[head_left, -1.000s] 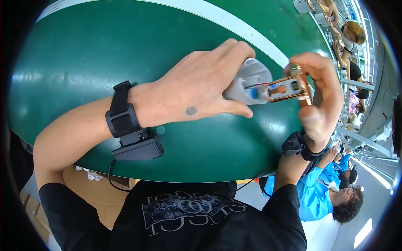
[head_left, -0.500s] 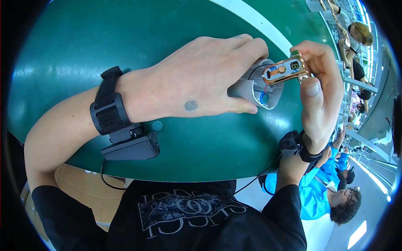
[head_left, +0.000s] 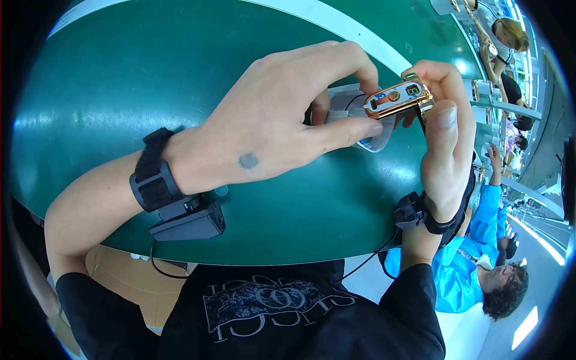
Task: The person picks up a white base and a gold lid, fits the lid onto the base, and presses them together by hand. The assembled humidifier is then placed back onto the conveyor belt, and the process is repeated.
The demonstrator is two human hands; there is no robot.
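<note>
Holding gold-rimmed module (head_left: 394, 98) near housing (head_left: 380, 141)

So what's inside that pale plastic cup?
Inside the cup, a dark wire and a bit of blue show. The left hand and the gold-framed part hide much of the rest.

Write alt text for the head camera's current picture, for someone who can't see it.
A person's right hand holds a small copper-edged part at the mouth of a pale, hollow housing, with the left hand close to the part's other end. Both hands are above a green tabletop; a person in bright blue appears at the right.
</note>
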